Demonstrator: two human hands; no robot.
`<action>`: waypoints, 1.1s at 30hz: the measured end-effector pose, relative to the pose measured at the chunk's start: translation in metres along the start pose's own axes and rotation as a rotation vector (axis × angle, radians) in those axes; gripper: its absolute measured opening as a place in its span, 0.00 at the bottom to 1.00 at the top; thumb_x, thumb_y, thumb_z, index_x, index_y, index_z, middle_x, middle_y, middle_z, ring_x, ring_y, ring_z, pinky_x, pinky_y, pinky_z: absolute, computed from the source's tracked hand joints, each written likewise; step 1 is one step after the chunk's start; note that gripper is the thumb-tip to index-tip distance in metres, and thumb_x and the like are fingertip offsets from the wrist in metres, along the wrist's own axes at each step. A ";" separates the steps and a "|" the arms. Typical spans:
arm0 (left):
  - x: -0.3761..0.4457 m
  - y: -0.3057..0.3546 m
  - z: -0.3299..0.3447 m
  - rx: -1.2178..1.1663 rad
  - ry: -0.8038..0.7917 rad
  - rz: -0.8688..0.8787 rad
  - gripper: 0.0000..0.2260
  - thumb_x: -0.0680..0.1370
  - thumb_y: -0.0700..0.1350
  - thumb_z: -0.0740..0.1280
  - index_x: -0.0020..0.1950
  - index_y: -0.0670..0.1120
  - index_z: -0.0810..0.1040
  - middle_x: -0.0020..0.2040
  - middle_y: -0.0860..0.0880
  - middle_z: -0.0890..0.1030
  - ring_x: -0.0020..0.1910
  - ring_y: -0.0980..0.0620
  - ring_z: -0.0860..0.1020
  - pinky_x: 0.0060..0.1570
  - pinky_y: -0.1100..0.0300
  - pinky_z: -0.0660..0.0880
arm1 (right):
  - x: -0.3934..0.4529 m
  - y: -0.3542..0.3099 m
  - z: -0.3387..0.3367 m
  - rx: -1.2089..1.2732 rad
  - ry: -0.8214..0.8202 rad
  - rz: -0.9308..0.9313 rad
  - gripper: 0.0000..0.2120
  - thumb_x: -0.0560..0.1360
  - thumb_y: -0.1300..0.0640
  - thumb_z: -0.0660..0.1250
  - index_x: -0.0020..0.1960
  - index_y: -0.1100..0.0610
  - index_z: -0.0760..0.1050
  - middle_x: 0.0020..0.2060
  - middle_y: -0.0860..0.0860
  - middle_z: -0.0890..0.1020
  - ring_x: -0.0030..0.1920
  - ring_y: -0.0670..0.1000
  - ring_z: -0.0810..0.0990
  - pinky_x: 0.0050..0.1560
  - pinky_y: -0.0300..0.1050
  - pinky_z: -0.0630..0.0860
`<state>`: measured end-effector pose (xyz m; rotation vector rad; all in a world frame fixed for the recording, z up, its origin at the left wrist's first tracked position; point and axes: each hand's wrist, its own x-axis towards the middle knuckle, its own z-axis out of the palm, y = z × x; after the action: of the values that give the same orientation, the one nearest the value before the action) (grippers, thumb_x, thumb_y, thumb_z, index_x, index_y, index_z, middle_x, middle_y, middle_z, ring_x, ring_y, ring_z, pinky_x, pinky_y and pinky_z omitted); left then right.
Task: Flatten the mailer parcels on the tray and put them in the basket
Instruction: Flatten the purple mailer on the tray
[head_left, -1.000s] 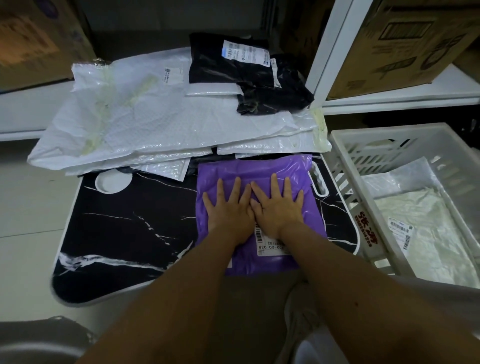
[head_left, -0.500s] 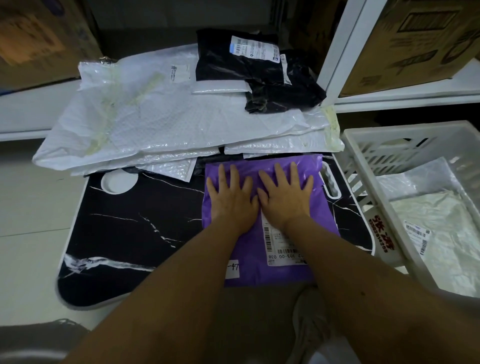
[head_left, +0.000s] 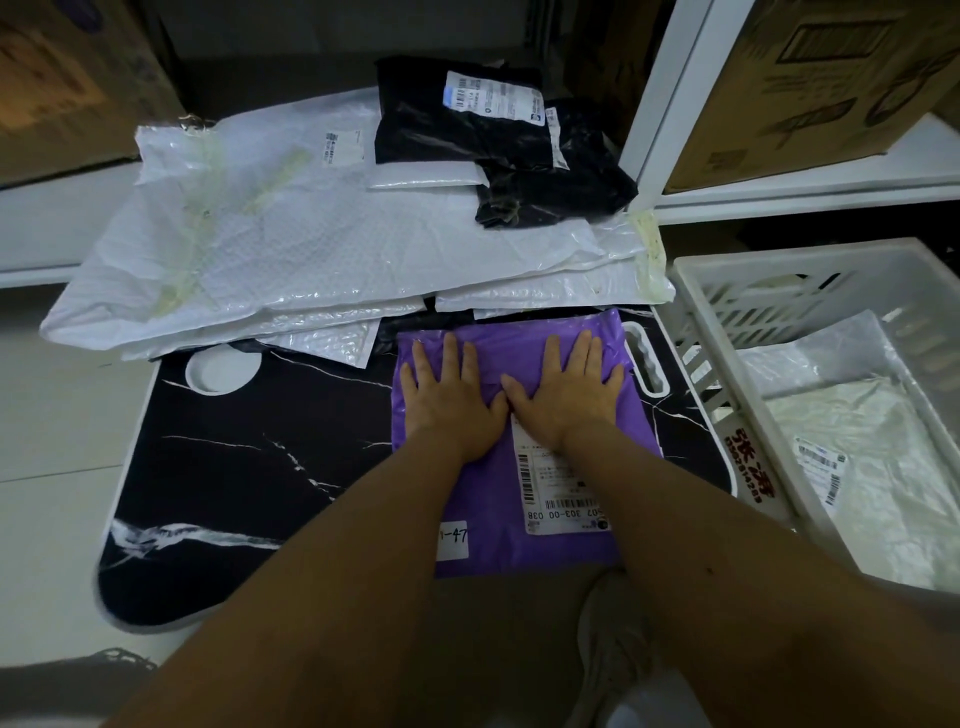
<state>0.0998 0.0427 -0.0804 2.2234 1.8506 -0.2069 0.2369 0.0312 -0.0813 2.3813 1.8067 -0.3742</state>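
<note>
Both palms are down flat on the purple mailer, which lies on the right part of the black marble-patterned tray, its near edge hanging just past the tray's front. The left hand presses the mailer's far left portion and the right hand presses just beside it, thumbs almost touching; on each the grip is wide, fingers straight and spread, nothing curled round the plastic. A white shipping label sits on the mailer under and in front of the right wrist, and a smaller white sticker with handwriting lies near the front edge. Behind the purple one, a stack of white bubble mailers covers the far end of the tray and spills over its left side, with two black mailers resting on top towards the right. To the right of the tray, close against it, stands the white slatted basket, and inside it lies a pale mailer with a label. A cardboard box sits on the white shelf above the basket.
</note>
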 end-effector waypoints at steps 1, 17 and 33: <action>0.000 -0.001 -0.001 -0.010 -0.003 0.009 0.36 0.78 0.65 0.47 0.78 0.45 0.41 0.79 0.45 0.40 0.76 0.38 0.40 0.74 0.43 0.42 | 0.000 0.003 -0.002 0.011 -0.003 0.000 0.43 0.75 0.28 0.44 0.79 0.55 0.40 0.77 0.62 0.41 0.77 0.59 0.39 0.74 0.62 0.39; -0.107 0.018 0.004 -0.056 0.011 -0.026 0.26 0.82 0.59 0.44 0.79 0.52 0.46 0.79 0.44 0.41 0.77 0.41 0.39 0.71 0.36 0.41 | -0.106 -0.013 0.001 0.168 0.094 0.114 0.27 0.81 0.46 0.50 0.78 0.54 0.55 0.78 0.58 0.51 0.78 0.58 0.44 0.72 0.68 0.43; -0.136 0.006 0.040 -0.045 0.045 -0.023 0.28 0.80 0.64 0.44 0.77 0.59 0.39 0.78 0.45 0.37 0.75 0.37 0.36 0.71 0.37 0.38 | -0.145 0.002 0.040 0.061 0.075 0.024 0.26 0.82 0.40 0.42 0.77 0.40 0.40 0.78 0.54 0.42 0.76 0.66 0.40 0.73 0.67 0.41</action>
<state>0.0822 -0.0985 -0.0824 2.1952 1.8855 -0.1195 0.1973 -0.1139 -0.0800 2.4886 1.8211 -0.3463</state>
